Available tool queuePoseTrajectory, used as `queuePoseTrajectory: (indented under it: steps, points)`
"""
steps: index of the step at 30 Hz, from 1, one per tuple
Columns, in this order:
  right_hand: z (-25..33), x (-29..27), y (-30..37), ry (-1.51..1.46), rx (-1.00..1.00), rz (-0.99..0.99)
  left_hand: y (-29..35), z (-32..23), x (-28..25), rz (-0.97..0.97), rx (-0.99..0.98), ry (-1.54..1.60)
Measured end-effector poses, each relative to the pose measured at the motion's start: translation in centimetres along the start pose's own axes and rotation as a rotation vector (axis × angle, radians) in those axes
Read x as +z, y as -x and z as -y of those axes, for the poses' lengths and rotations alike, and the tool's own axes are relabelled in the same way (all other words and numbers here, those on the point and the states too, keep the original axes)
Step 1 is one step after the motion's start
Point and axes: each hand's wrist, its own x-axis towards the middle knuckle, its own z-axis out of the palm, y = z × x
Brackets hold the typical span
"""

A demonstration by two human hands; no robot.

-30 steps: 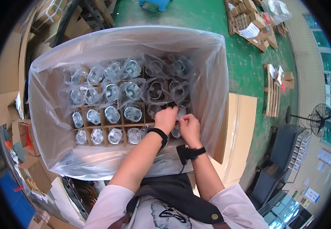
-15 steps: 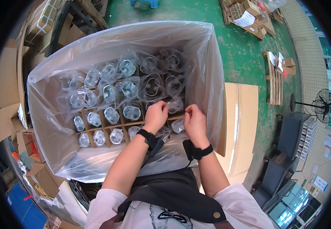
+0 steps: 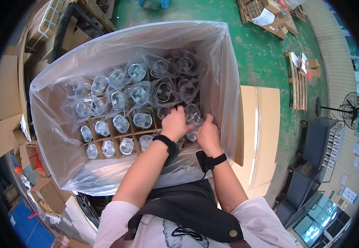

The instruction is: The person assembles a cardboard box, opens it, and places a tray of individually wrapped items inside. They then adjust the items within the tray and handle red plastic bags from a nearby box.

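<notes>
Presently, the wrapped metal part (image 3: pixel 193 110) is located at the right of the carton (image 3: pixel 241 136), between the hands and slightly to their far side. Its rounded outline faces upward; its long axis appears to run down among the cardboard dividers (image 3: pixel 125 135), although clear film (image 3: pixel 194 123) obscures the exact tilt. The left hand (image 3: pixel 174 124) is partly closed, with the fingers curled and the thumb extended right toward the film; whether it grips anything cannot be told. The right hand (image 3: pixel 208 134) is half closed beside the right edge of the same film, fingertips bent inward; its hold is likewise unclear. Further wrapped parts (image 3: pixel 142 120) occupy rows to the left and far side. A translucent liner (image 3: pixel 105 51) covers the inner walls.
</notes>
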Motion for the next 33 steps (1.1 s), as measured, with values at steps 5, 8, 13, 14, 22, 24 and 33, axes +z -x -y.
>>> queuePoseTrajectory:
  steps: [5, 8, 13, 14, 22, 24, 33]
  points:
    - [-0.5, 0.4, 0.7, 0.177, -0.342, -0.221, -0.2, 0.5, -0.9, -0.056, -0.067, 0.151]
    - [3.6, -0.3, -1.5, 0.17, -0.503, -0.331, -0.4, 1.3, -0.2, -0.133, 0.094, 0.315]
    - [2.0, 1.0, -5.1, 0.163, -0.266, -0.254, 0.4, 2.6, -2.3, -0.038, -0.029, 0.259]
    - [2.7, -0.4, -4.6, 0.094, -0.224, -0.271, 0.8, 3.6, -2.5, -0.011, -0.047, 0.248]
    - [4.2, -3.5, -0.4, 0.01, -0.497, -0.528, 1.4, 7.0, -3.5, 0.008, 0.005, -0.064]
    - [5.0, -3.7, 1.0, -0.14, -0.551, -0.32, 0.8, 5.8, -2.5, 0.031, 0.042, -0.225]
    - [5.4, 6.9, -0.8, -0.046, -0.472, -0.068, 1.7, 7.6, -1.6, -0.103, 0.009, 0.103]
